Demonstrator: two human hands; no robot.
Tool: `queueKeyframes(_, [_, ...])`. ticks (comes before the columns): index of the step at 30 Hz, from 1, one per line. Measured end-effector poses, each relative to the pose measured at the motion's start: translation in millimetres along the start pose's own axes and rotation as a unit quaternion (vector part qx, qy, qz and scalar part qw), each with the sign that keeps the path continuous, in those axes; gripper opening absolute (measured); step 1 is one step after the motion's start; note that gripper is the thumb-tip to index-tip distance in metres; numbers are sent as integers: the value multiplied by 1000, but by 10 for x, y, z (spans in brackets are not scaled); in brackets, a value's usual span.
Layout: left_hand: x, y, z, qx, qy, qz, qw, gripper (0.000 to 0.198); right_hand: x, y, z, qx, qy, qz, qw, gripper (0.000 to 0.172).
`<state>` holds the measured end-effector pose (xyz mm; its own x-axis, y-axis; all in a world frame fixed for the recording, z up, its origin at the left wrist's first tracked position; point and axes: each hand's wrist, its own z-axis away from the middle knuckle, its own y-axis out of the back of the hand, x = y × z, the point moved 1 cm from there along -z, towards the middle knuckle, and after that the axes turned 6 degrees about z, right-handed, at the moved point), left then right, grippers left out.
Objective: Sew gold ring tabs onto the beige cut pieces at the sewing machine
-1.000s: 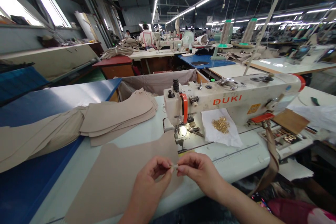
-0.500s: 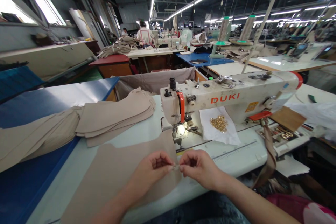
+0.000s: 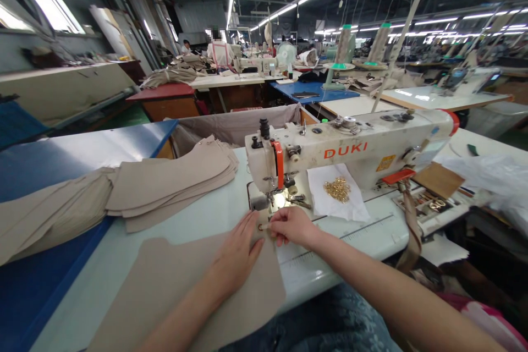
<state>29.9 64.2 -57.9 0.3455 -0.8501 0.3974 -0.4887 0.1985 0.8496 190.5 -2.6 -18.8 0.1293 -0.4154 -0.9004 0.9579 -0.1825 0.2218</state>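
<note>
A beige fabric panel lies on the pale sewing table, its upper right corner near the needle area of the sewing machine. My left hand rests flat on this panel, fingers stretched toward the machine. Just right of it, my right hand pinches a small light fabric tab at the panel's edge. A small metal ring shows at the tab's left end, between my hands. The pinching fingertips partly cover the tab.
Behind the needle area, a white cloth carries a pile of small gold metal pieces. Stacked beige panels lie to the left, spreading onto a blue table. A parts tray and a hanging strap are at the right.
Both hands have moved up toward the needle. My left hand has let go of the small tab and flattened onto the panel. My right hand keeps its pinch, bringing the tab to the panel's edge.
</note>
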Motion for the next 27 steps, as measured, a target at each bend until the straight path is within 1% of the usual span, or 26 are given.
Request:
queueKeyframes(3, [-16, 32, 13, 29, -7, 3, 1000, 46, -44, -46, -123, -13, -11, 34, 999, 18])
queueKeyframes(5, [-21, 62, -29, 50, -18, 11, 999, 38, -58, -56, -163, -18, -14, 59, 998, 21])
queueKeyframes(8, [11, 110, -142, 84, -53, 15, 995, 20, -74, -52, -179, -21, -18, 91, 995, 23])
queueKeyframes(11, [84, 138, -247, 110, -102, -6, 989, 20, -92, -41, -171, -17, -21, 115, 993, 23])
queueKeyframes(14, [149, 131, -293, 113, -144, -47, 982, 22, -99, -33, -171, -11, -20, 135, 991, 23])
queueKeyframes(18, [163, 89, -295, 112, -171, -73, 976, 24, -86, -30, -206, -20, -18, 165, 986, 22])
queueKeyframes(22, [139, 70, -299, 96, -166, -72, 979, 24, -97, -20, -243, -40, -8, 205, 978, 24])
queueKeyframes(24, [134, 78, -304, 91, -160, -62, 981, 22, -112, -4, -233, -41, 8, 231, 972, 23])
queueKeyframes(27, [138, 97, -311, 87, -153, -46, 983, 20, -104, 45, -140, -7, 58, 277, 959, 17])
